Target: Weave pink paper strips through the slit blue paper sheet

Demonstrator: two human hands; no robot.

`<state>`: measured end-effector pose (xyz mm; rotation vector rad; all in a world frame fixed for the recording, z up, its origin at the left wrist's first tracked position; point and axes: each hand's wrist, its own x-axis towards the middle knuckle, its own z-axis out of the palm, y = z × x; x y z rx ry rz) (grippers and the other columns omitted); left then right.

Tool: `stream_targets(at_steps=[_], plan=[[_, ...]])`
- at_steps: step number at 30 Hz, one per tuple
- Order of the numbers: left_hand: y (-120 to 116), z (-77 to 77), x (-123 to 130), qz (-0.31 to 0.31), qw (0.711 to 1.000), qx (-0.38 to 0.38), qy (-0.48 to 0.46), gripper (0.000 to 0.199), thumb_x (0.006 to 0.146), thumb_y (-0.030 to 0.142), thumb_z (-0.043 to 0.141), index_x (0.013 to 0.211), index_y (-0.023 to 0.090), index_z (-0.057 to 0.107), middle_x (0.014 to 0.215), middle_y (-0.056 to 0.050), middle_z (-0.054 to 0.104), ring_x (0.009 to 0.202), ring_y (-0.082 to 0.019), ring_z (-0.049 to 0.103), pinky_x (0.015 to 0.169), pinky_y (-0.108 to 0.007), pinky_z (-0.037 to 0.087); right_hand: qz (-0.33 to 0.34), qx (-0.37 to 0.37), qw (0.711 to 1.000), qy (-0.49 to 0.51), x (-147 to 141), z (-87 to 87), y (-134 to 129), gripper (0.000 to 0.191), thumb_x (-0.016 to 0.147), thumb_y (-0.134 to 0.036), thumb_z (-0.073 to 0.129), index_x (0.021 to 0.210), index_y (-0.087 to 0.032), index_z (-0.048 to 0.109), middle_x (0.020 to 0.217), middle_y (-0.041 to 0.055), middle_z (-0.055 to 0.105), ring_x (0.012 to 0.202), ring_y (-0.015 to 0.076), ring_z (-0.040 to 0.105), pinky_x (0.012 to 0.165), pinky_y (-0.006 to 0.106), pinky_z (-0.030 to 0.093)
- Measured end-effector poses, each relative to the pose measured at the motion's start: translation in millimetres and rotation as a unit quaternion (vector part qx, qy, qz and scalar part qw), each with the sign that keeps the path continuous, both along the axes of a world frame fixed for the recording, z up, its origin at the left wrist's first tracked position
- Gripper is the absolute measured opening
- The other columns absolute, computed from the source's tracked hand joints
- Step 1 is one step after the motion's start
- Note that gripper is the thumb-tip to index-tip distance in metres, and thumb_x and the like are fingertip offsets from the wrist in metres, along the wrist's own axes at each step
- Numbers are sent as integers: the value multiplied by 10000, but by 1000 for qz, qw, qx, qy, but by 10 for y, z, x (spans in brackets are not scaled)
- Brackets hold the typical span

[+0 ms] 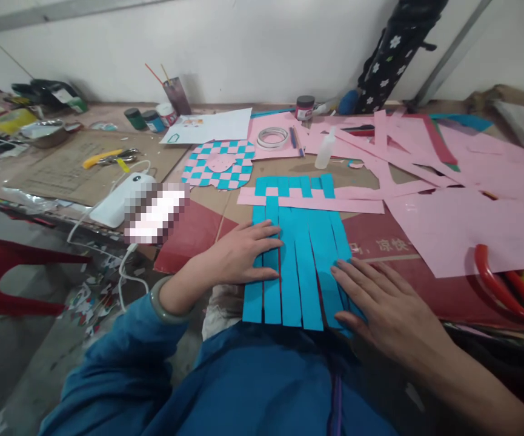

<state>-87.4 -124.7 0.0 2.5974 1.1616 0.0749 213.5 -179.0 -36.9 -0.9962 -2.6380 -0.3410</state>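
Blue paper strips (295, 272) run straight out from the body between the left hand (238, 257) and right hand (391, 309), both flat and open on them, gripping nothing, the right nearer the body. Pink strips (311, 204) cross their far end; a checked paper mat (218, 165) lies beyond.

Left hand (238, 254) flat, palm down, fingers together, right hand (389, 309) flat, fingers slightly spread, right forearm (480, 387) bare

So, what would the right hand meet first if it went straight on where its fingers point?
The right hand would meet the slit blue paper strips first; its fingertips seem to touch them.
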Motion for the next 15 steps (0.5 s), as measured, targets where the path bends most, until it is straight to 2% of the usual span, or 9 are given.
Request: stream_targets(at_steps=[4,9,12,15], plan=[[72,29,-30,-1,1000,1,-11,580,860,526,638,1297,146,600,1484,-155,490,1446,-300,376,1184,-472,333,-6,-8,1000,-9,-34,2,34,459,989,-396,380,1309,-119,559,1310,168,648,1177,353,618,958,564,432],[37,123,-60,-3,1000,-13,-10,691,821,588,654,1351,157,553,1511,-169,450,1454,-321,358,1169,-472,356,2,-25,1000,4,43,74,131,505,976,-456,382,1370,-176,524,1278,158,670,1200,360,604,977,586,436],[85,259,-33,7,1000,-14,24,676,865,587,597,1392,172,508,1531,-158,425,1454,-308,359,1150,-453,376,10,-39,999,6,54,182,411,533,975,-493,359,1381,-190,526,1325,155,641,1242,363,577,966,573,476],[241,347,46,18,997,9,71,654,884,592,564,1375,160,530,1519,-162,436,1452,-342,344,1163,-502,333,28,-93,995,-14,-34,247,856,561,975,-481,369,1382,-133,536,1381,173,596,1306,350,527,1014,528,483]])
